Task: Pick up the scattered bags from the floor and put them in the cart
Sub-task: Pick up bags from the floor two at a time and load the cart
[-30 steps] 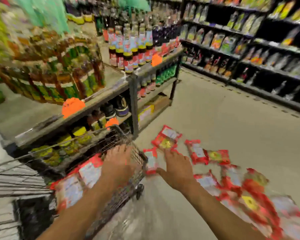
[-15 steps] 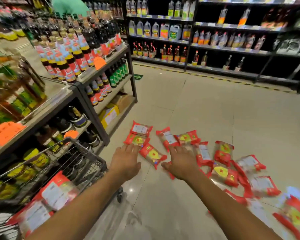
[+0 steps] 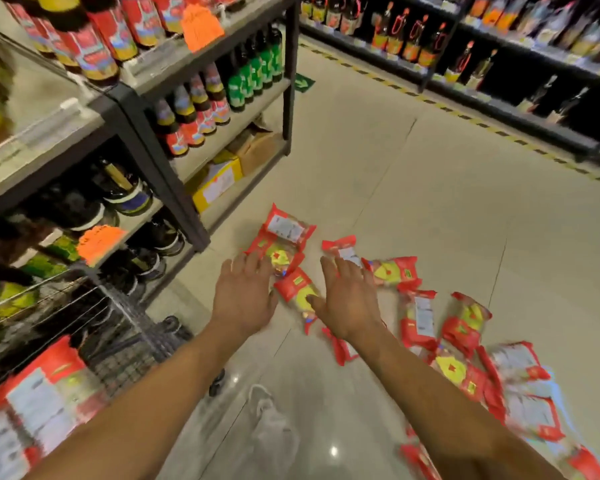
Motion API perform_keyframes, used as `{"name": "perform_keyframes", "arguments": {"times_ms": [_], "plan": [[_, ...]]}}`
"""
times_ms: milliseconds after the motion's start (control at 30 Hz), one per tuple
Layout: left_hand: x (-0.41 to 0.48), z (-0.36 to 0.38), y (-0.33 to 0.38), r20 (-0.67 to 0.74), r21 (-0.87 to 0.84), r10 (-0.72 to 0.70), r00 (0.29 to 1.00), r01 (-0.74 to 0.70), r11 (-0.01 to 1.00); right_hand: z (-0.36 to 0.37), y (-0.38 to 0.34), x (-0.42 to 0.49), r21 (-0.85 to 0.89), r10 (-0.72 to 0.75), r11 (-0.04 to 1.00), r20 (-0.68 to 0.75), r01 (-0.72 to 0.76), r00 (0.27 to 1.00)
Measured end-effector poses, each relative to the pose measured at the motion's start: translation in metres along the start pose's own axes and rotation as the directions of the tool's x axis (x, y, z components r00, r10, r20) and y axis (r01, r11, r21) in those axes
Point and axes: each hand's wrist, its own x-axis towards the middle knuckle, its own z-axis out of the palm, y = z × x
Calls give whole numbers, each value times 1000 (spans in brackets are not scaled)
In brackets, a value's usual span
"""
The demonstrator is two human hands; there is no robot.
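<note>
Several red and yellow bags lie scattered on the pale floor, from the middle to the lower right. My left hand (image 3: pixel 245 294) hovers with fingers spread over the nearest bags, its fingertips by a red bag (image 3: pixel 280 258). My right hand (image 3: pixel 347 301) is open too, over a red bag with a yellow diamond (image 3: pixel 298 293), beside another bag (image 3: pixel 394 271). Neither hand holds anything. The wire cart (image 3: pixel 118 327) stands at the lower left with red bags (image 3: pixel 45 393) inside it.
A grey shelf rack (image 3: pixel 174 168) of bottles and boxes stands right behind the cart on the left. Dark shelves of bottles (image 3: pixel 499 64) line the far side of the aisle, with a striped floor line in front. A grey shoe (image 3: pixel 271 420) is below.
Both hands left the cart and stretched forward and down over the bags on the floor. The view has tipped down and closer to the floor.
</note>
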Motion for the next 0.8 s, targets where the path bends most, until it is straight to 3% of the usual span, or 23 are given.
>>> {"name": "perform_keyframes", "arguments": {"times_ms": [200,367,500,567,700,800], "plan": [[108,128,-11,43,6,-146,988,146,989,130,21,121,-22,-44,999,59,45,997],[177,301,-27,32,-96,-291,956,293,951,309,59,201,-13,-84,996,115,86,990],[219,453,-54,172,-181,-404,898,432,884,456,101,267,55,-75,997,279,62,957],[232,536,-78,334,-287,-472,816,565,773,524,125,298,170,-71,985,369,8,927],[246,689,-141,571,-453,-573,587,808,376,630,162,352,353,2,910,525,-220,851],[252,698,-143,655,-604,-515,553,793,82,687,180,373,547,-5,734,598,-403,802]]}}
